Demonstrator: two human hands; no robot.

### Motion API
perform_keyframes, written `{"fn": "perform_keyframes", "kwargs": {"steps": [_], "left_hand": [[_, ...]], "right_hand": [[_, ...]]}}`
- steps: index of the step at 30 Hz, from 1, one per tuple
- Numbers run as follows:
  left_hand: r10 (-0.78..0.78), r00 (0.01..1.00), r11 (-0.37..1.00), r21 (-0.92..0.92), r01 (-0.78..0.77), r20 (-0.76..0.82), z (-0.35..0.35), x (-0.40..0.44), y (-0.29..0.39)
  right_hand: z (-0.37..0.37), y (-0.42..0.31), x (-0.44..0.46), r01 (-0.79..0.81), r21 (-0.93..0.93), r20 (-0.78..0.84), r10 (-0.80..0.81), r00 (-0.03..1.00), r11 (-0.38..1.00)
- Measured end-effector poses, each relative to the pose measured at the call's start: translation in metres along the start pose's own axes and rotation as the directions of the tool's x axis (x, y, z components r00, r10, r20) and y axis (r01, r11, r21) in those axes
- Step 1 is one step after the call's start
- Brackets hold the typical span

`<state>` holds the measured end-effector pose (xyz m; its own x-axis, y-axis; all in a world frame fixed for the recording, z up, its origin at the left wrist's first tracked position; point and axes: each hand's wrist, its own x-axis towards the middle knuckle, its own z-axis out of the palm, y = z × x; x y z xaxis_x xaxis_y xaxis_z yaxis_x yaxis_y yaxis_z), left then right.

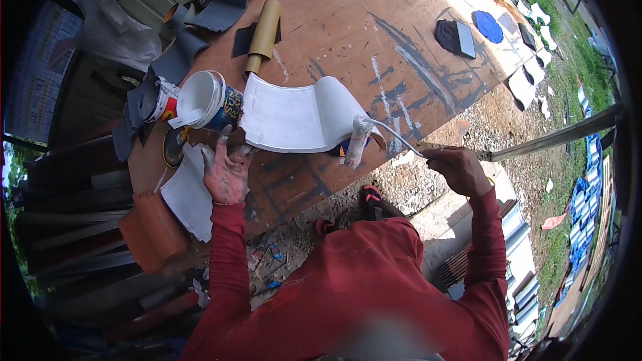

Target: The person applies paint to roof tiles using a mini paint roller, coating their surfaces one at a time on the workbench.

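Observation:
A curved tile [301, 115] with a white painted face lies on the wooden table [334, 33]. My right hand [459, 170] is closed on the handle of a paint roller [359, 142], whose white-coated head is at the tile's right end. My left hand [227, 172] is paint-smeared, with its fingers apart and nothing in it, near the tile's lower left corner. Just beyond it stands an open bucket of white paint [200, 97], beside a smaller can [164, 99].
Grey tiles [224, 9] and a cardboard tube [265, 30] lie at the back left. An orange tile [154, 230] and a white sheet-like piece [190, 190] are at the near left. A phone-like object [465, 39] and blue item [487, 27] lie at right; a metal pole [558, 135] stands beyond.

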<state>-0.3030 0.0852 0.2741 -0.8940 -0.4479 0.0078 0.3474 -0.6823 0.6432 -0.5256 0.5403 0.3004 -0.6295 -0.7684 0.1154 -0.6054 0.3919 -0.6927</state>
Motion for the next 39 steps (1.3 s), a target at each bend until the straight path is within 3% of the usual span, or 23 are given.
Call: {"fn": "perform_keyframes", "kwargs": {"steps": [3,5,7,9,11,13,15,19,21,22,23,25,27,31,33,35,39], "left_hand": [[0.003,0.996,1.000,-0.013,-0.004,-0.086,0.014,-0.004,-0.005],[-0.002,0.999,0.999,-0.035,0.000,-0.054,0.002,-0.007,-0.001],[0.021,0.998,0.999,-0.044,-0.024,-0.067,0.016,-0.010,-0.004],[0.042,0.991,0.999,0.016,-0.040,-0.126,0.021,-0.014,-0.007],[0.048,0.988,0.999,-0.005,-0.049,-0.148,0.023,-0.016,-0.009],[0.056,0.984,0.998,-0.021,-0.060,-0.170,0.018,-0.018,-0.010],[0.024,0.999,0.993,-0.115,-0.027,-0.028,0.002,-0.016,-0.008],[0.019,0.998,0.997,-0.072,-0.023,-0.053,0.002,-0.016,-0.009],[0.036,0.995,0.999,0.013,-0.035,-0.090,0.005,-0.019,-0.011],[0.044,0.995,0.999,0.010,-0.043,-0.094,0.003,-0.020,-0.012],[0.036,0.996,0.999,-0.025,-0.039,-0.080,0.001,-0.022,-0.013],[0.019,0.997,0.998,-0.058,-0.024,-0.078,-0.002,-0.031,-0.013],[0.023,0.991,1.000,-0.003,-0.023,-0.131,-0.003,-0.033,-0.017],[0.038,0.983,0.997,-0.061,-0.050,-0.178,-0.007,-0.043,-0.018],[0.013,0.989,0.997,-0.072,-0.024,-0.147,-0.017,-0.052,-0.021],[0.022,0.959,1.000,0.014,-0.019,-0.282,-0.014,-0.063,-0.027],[0.011,0.958,1.000,0.010,-0.009,-0.287,-0.045,-0.085,-0.044]], "right_hand": [[0.034,-0.005,0.008,0.087,0.099,-0.045,-0.083,0.996,0.991],[0.042,-0.010,0.001,0.005,0.065,-0.044,-0.003,0.999,0.998],[0.052,0.006,-0.021,-0.022,0.145,-0.067,0.033,0.997,0.989],[0.051,0.018,-0.047,-0.171,0.129,-0.056,0.180,0.982,0.977],[0.073,0.051,-0.080,-0.186,0.285,-0.103,0.223,0.969,0.940],[0.078,0.051,-0.089,-0.252,0.323,-0.023,0.274,0.961,0.912],[0.087,0.044,-0.082,-0.249,0.378,-0.040,0.285,0.958,0.892],[0.111,0.045,-0.076,-0.243,0.416,-0.031,0.281,0.959,0.876],[0.122,0.054,-0.094,-0.317,0.565,0.004,0.382,0.924,0.762],[0.124,0.063,-0.106,-0.426,0.573,0.110,0.449,0.887,0.701],[0.132,0.070,-0.115,-0.397,0.655,0.094,0.452,0.887,0.643],[0.130,0.066,-0.114,-0.452,0.620,0.153,0.466,0.872,0.641],[0.133,0.060,-0.097,-0.361,0.647,0.088,0.404,0.911,0.672],[0.138,0.060,-0.087,-0.320,0.633,0.083,0.348,0.934,0.705],[0.149,0.074,-0.108,-0.392,0.665,0.123,0.425,0.897,0.635],[0.146,0.079,-0.132,-0.483,0.592,0.173,0.484,0.858,0.645],[0.155,0.087,-0.172,-0.608,0.499,0.216,0.591,0.777,0.618]]}}
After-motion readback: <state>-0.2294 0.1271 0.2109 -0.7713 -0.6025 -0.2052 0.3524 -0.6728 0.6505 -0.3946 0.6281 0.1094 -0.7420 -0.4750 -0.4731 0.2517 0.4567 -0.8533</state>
